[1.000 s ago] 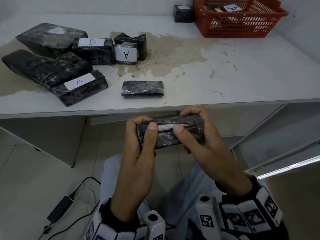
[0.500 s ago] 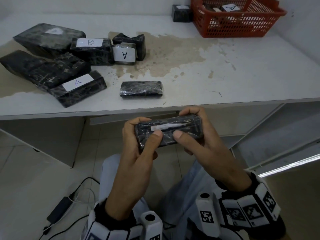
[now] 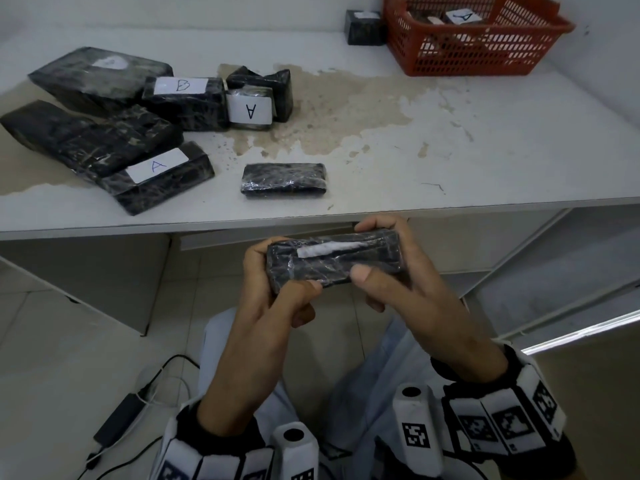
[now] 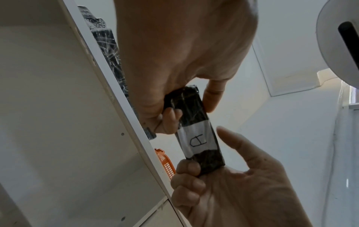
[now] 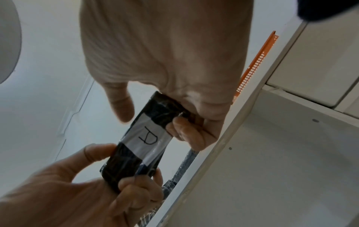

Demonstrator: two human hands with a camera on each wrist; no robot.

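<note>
Left hand (image 3: 273,306) grips the left end of a black packet (image 3: 332,263), right hand (image 3: 415,303) grips the right end, just below the worktop (image 3: 485,150) edge. Label (image 5: 147,136) marked A faces away from the head. Best: roll packet with thumbs, keep both ends pinched, read letter before sorting.

Below and in front of the table (image 3: 485,140) edge, held packet (image 3: 334,259) lengthwise between left hand (image 3: 268,306) and right hand (image 3: 415,299), above the lap. On the table, near its front edge, lone packet (image 3: 284,180); to its left, pile of packets (image 3: 104,133), touching and partly stacked. At the far right corner, basket (image 3: 474,50) with more packets (image 3: 464,17) inside; just left of it, small packet (image 3: 363,27). On the floor, lower left, charger (image 3: 117,424) with cable.
</note>
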